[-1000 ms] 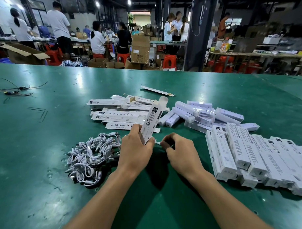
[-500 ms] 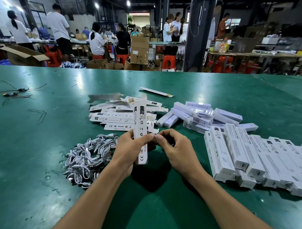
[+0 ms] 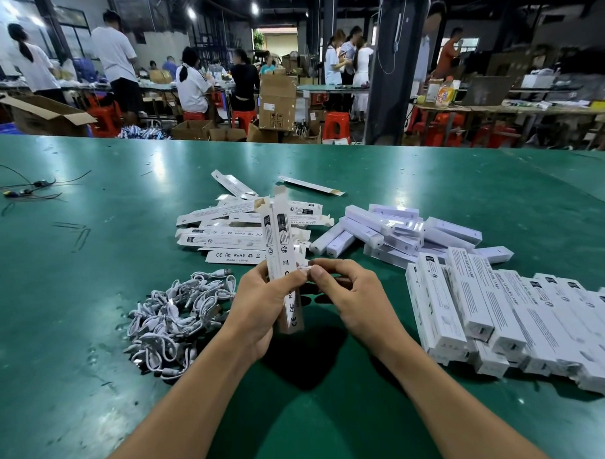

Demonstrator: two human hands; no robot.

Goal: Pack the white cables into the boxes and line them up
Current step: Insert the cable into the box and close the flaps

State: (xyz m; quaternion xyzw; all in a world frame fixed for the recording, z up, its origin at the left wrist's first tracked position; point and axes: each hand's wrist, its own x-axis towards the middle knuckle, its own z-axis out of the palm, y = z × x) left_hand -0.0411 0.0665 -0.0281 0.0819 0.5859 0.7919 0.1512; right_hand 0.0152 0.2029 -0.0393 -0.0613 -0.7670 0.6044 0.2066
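Two hands busy: left hand (image 3: 262, 301) grips the light, crushable box (image 3: 280, 244) mid-length; right hand (image 3: 353, 296) pinches what seems a limp cable (image 3: 304, 269).

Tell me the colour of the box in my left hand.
White with black print. The box shows best in the head view.

I see one long white box (image 3: 281, 243) standing nearly upright in my left hand (image 3: 262, 309), its top flap open and its printed marks facing me. A small white bit (image 3: 304, 269), pinched in my right hand (image 3: 351, 296), touches its side. The white cables (image 3: 180, 319) lie tangled in a heap at left. Flat boxes (image 3: 222, 234) lie scattered behind, closed boxes (image 3: 393, 231) are heaped beside them, and a row of boxes (image 3: 503, 311) lies side by side at right.
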